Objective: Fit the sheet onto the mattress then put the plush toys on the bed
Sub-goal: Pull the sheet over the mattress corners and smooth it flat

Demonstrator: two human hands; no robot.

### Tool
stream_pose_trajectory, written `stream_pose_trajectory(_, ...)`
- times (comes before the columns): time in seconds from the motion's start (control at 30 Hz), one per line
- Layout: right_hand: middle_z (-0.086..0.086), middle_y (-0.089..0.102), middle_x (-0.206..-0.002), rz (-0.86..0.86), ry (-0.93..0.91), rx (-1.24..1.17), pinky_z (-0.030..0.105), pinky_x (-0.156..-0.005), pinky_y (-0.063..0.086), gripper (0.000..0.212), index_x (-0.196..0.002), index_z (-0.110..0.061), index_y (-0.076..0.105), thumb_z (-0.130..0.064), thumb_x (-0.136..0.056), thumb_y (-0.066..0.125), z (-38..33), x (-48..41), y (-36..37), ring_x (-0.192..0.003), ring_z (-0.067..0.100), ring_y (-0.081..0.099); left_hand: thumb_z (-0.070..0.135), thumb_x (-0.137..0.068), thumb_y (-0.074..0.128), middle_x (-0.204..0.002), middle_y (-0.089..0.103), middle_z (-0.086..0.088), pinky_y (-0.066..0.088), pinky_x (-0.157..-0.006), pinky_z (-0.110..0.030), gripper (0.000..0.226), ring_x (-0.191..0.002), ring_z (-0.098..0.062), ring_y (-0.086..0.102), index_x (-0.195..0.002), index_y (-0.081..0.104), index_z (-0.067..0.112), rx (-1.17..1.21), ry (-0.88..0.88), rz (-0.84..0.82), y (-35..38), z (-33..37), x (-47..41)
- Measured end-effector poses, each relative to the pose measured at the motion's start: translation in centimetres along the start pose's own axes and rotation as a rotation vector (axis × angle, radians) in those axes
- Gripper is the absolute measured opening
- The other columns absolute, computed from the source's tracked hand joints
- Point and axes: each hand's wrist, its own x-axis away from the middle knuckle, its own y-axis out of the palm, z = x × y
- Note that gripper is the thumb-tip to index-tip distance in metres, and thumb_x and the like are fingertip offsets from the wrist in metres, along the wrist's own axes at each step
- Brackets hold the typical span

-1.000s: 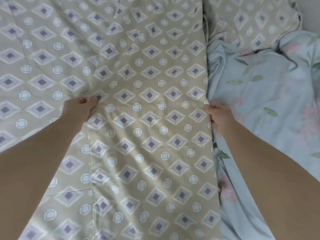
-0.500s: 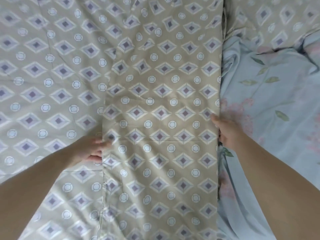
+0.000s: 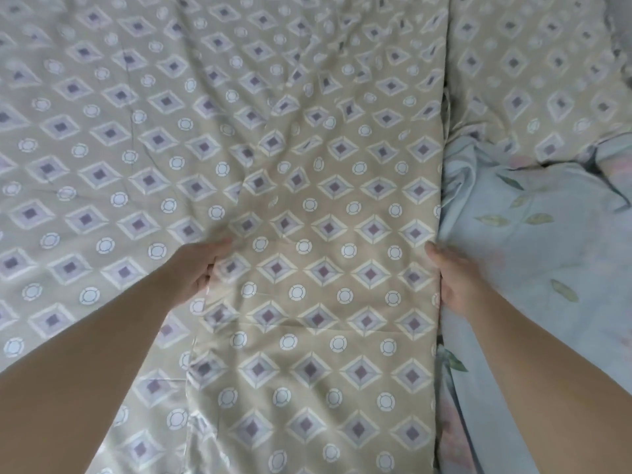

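Observation:
A beige sheet [image 3: 328, 186] printed with purple diamonds and white rings covers most of the view, and a folded band of it runs down the middle. My left hand [image 3: 201, 265] grips the left edge of that band, fingers curled under the cloth. My right hand [image 3: 458, 278] holds the band's right edge, where it meets a pale blue floral sheet [image 3: 533, 254]. Wrinkles fan out above the hands. No plush toys are in view.
The blue floral sheet lies bunched on the right, with a crumpled fold near the upper right. A pillow [image 3: 533, 73] in the same beige print sits at the top right. A grey strip shows at the far top right corner.
Both hands have kept their hold on the band's edges. The left hand first drew back toward me, then pushed forward again, and fresh wrinkles have formed in the cloth above.

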Motion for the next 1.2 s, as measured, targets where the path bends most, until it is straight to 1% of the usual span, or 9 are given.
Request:
stream_pose_trajectory(0.13,0.018,0.064,-0.126,0.011,-0.076,-0.069,0.059,-0.097,0.048,0.069,-0.112,-0.018,0.07,-0.061,-0.06,0.082,-6.2,-1.4,2.3,-0.113,0.039,0.062,0.023,-0.087,0.069,-0.078,0.071,0.0,0.054,-0.053,-0.017,0.02,-0.061,-0.01,0.067,-0.1,0.068,0.008,0.178,0.152,-0.027,3.2,7.5,-5.3)
stream_pose_trajectory(0.27,0.008,0.071,-0.113,-0.002,-0.173,-0.166,0.04,-0.082,0.057,0.049,-0.121,-0.012,0.063,-0.044,-0.086,0.069,-12.1,-4.4,4.1,-0.093,0.022,0.071,0.023,-0.088,0.068,-0.078,0.063,0.002,0.051,-0.05,-0.013,0.013,-0.049,-0.002,0.06,-0.092,0.067,0.011,0.144,0.247,-0.042,5.8,13.3,-9.4)
stream_pose_trajectory(0.43,0.002,0.069,-0.116,0.072,-0.231,-0.042,0.043,-0.099,0.049,0.103,-0.119,-0.022,0.063,-0.08,-0.036,0.079,-17.0,-9.2,4.5,-0.102,0.022,0.067,0.022,-0.088,0.069,-0.062,0.068,0.004,0.051,-0.041,-0.02,0.01,-0.046,-0.005,0.063,-0.086,0.065,0.013,0.139,0.303,0.116,7.5,19.0,-12.9)
stream_pose_trajectory(0.53,0.003,0.067,-0.097,0.153,-0.337,0.022,0.037,-0.094,0.049,0.044,-0.09,-0.015,0.063,-0.054,-0.075,0.076,-18.5,-8.9,5.1,-0.094,0.023,0.063,0.028,-0.083,0.075,-0.057,0.064,0.003,0.049,-0.042,-0.023,0.014,-0.043,-0.013,0.059,-0.075,0.067,0.018,0.083,0.347,0.377,5.3,19.9,-14.6)
stream_pose_trajectory(0.63,0.001,0.067,-0.089,0.179,-0.335,0.025,0.039,-0.096,0.05,0.028,-0.082,-0.019,0.062,-0.044,-0.082,0.074,-17.3,-9.6,5.9,-0.092,0.024,0.064,0.033,-0.082,0.073,-0.046,0.058,0.002,0.047,-0.044,-0.024,0.025,-0.047,-0.019,0.057,-0.065,0.061,0.021,-0.039,0.364,0.503,4.6,19.4,-15.3)
stream_pose_trajectory(0.77,0.001,0.06,-0.097,0.211,-0.272,0.111,0.032,-0.091,0.048,0.047,-0.112,-0.014,0.062,-0.049,-0.082,0.07,-18.6,-10.2,6.3,-0.092,0.02,0.059,0.035,-0.076,0.079,-0.04,0.054,0.007,0.049,-0.061,-0.029,0.037,-0.045,-0.012,0.051,-0.052,0.058,0.017,-0.025,0.308,0.383,4.1,20.8,-16.1)
stream_pose_trajectory(0.9,0.009,0.068,-0.095,0.266,-0.268,0.11,0.038,-0.092,0.052,0.048,-0.104,-0.008,0.064,-0.048,-0.08,0.072,-17.8,-11.3,5.9,-0.081,0.023,0.062,0.034,-0.071,0.084,-0.035,0.052,0.009,0.056,-0.079,-0.037,0.036,-0.043,-0.01,0.052,-0.054,0.057,0.02,-0.053,0.313,0.44,3.3,20.8,-17.0)
stream_pose_trajectory(1.07,0.005,0.074,-0.102,0.158,-0.127,0.044,0.048,-0.097,0.05,0.082,-0.1,-0.019,0.072,-0.07,-0.037,0.086,-16.3,-11.2,5.1,-0.098,0.028,0.069,0.04,-0.082,0.073,-0.046,0.041,0.004,0.044,-0.039,-0.015,0.033,-0.032,-0.008,0.035,-0.066,0.052,0.019,-0.119,0.199,0.174,3.2,19.7,-12.5)
stream_pose_trajectory(1.2,0.005,0.057,-0.138,0.05,0.009,0.126,0.061,-0.103,0.04,0.123,-0.125,-0.028,0.06,-0.082,-0.016,0.08,-11.8,-10.1,3.4,-0.124,0.03,0.056,0.046,-0.074,0.076,-0.094,0.059,-0.032,0.055,-0.088,-0.041,0.062,-0.088,-0.022,0.069,-0.12,0.06,0.007,-0.218,0.069,-0.019,1.5,14.0,-8.7)
